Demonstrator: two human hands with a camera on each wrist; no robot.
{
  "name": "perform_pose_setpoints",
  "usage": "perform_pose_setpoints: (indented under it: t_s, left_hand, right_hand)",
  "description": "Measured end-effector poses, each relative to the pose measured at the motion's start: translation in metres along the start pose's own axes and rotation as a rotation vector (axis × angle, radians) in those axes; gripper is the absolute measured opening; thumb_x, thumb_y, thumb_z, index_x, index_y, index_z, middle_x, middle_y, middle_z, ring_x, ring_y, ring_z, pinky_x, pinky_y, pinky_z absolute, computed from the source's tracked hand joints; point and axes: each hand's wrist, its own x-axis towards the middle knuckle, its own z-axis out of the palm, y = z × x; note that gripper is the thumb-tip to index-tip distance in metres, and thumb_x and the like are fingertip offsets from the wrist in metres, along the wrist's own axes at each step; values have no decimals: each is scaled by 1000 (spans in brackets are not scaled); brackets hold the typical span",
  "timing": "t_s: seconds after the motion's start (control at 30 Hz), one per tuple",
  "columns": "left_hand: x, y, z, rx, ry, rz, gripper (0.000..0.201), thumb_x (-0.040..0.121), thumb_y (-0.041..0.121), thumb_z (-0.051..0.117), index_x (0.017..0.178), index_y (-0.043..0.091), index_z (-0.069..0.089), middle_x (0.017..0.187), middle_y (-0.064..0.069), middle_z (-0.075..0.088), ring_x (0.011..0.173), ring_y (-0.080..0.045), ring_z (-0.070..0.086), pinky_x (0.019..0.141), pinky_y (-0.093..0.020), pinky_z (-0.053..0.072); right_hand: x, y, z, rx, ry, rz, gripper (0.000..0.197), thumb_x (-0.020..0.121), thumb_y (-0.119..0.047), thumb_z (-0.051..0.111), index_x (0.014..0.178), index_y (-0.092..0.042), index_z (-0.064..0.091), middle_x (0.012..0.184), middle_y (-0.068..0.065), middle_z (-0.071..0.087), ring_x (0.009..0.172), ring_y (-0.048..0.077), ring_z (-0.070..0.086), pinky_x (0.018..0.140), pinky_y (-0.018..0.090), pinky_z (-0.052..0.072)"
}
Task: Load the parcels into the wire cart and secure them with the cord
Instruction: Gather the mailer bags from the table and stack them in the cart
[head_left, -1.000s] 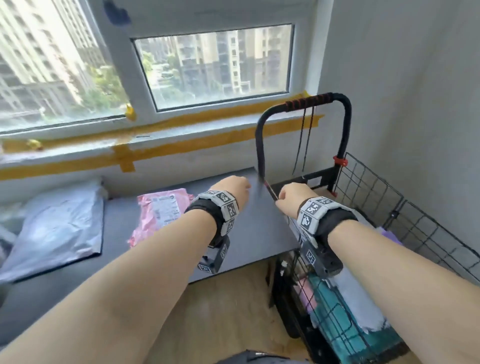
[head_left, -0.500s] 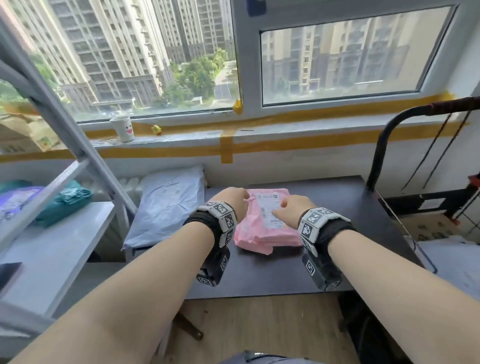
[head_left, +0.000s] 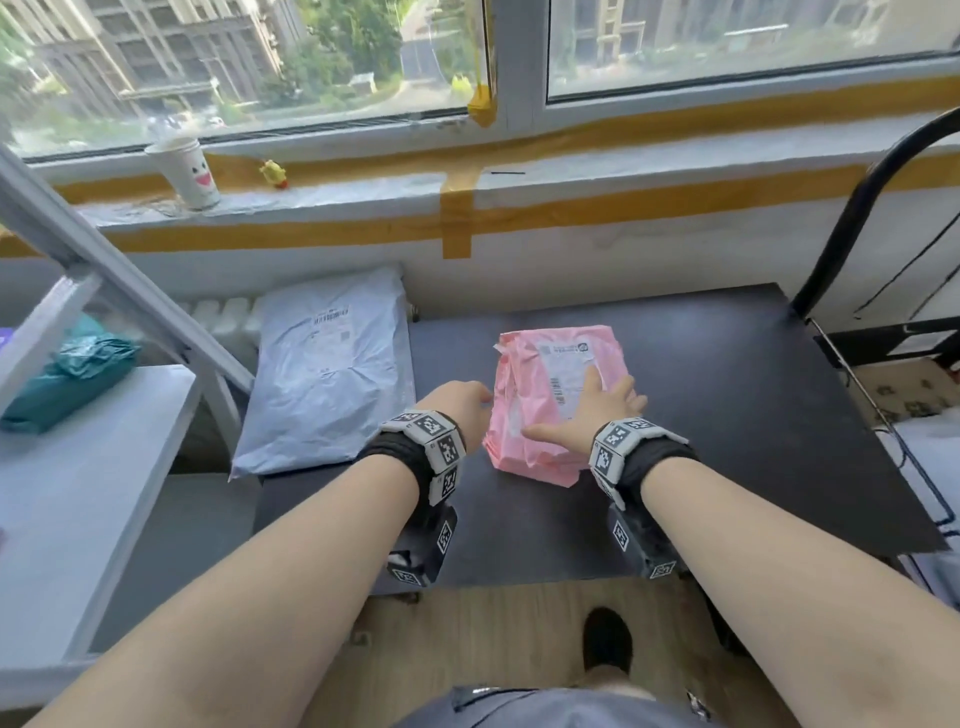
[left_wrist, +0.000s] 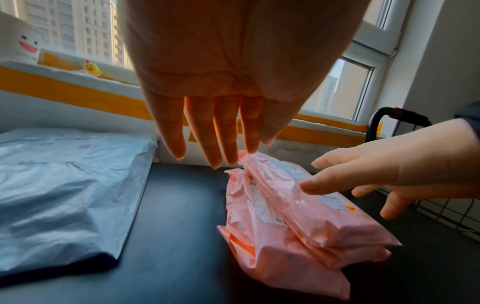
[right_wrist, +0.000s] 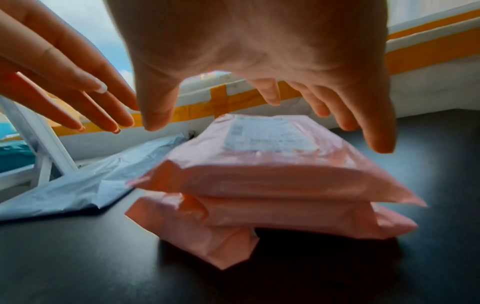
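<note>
Both hands (head_left: 457, 410) (head_left: 597, 415) now closer over pink parcels (head_left: 540, 410) (stacked) — fingers (right_wrist: 379, 127) spread wide, gripping nothing.

- Bare dark table top (head_left: 727, 415) lies open to you right of the pink parcel stack (head_left: 540, 410).
- On the left, a narrow strip of bare table separates the stack from the grey mailer (head_left: 327, 379).
- The slanted white shelf frame (head_left: 130, 296) blocks the far left.
- The cart's black handle (head_left: 852, 218) rises at the table's right edge.
</note>
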Motion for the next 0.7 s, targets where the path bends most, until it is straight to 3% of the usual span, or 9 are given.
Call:
perform_pose_setpoints:
  t_s: [0.1,0.17,0.23,0.3,0.4,0.57,0.7]
  left_hand:
    - [14,3,6,3,-38,-27,38,96,19,36,130,16,54,130,-8,58,119,-26,54,97,-33,44]
    - [27,5,9,-3,-52,-41,40,96,17,36,132,16,52,131,-8,57,120,-26,53,98,-34,44]
    - [37,7,11,-27,-62,-58,40,96,18,36,134,16,51,133,-7,56,121,-25,52,100,-33,43]
    - [46,12,16,-52,-72,-69,40,96,18,37,134,18,50,134,-6,55,121,-24,52,99,-32,43]
    - [56,25,26,-55,-101,-72,40,96,21,38,135,19,48,135,-4,53,121,-23,52,97,-33,44]
    - [68,52,46,-56,-156,-81,39,93,21,44,131,12,47,127,-8,56,110,-27,58,87,-33,46]
    - [75,76,55,-111,-103,-149,35,88,29,57,116,10,49,98,-6,58,89,-26,58,74,-31,48]
  right_hand:
    - [12,-1,4,6,-82,33,139,48,-78,69,146,-35,-21,153,17,-21,140,48,-7,110,63,21]
    - [20,0,3,20,-108,51,136,53,-69,73,145,-37,-22,152,20,-23,140,50,-1,109,62,22]
    - [25,5,0,27,-122,62,130,58,-61,73,146,-37,-19,152,23,-14,136,47,14,108,57,28]
    - [30,12,-6,52,-119,70,122,62,-56,71,147,-36,-14,147,23,9,129,42,27,106,49,34]
    - [38,27,-17,179,-81,74,109,67,-50,67,148,-35,-3,135,19,29,122,39,37,100,44,35]
    - [47,56,-32,422,-86,133,95,74,-43,63,148,-35,3,137,18,32,123,39,41,108,47,33]
    - [48,74,-37,443,-97,150,99,71,-44,65,148,-37,3,138,18,32,122,39,43,107,47,35]
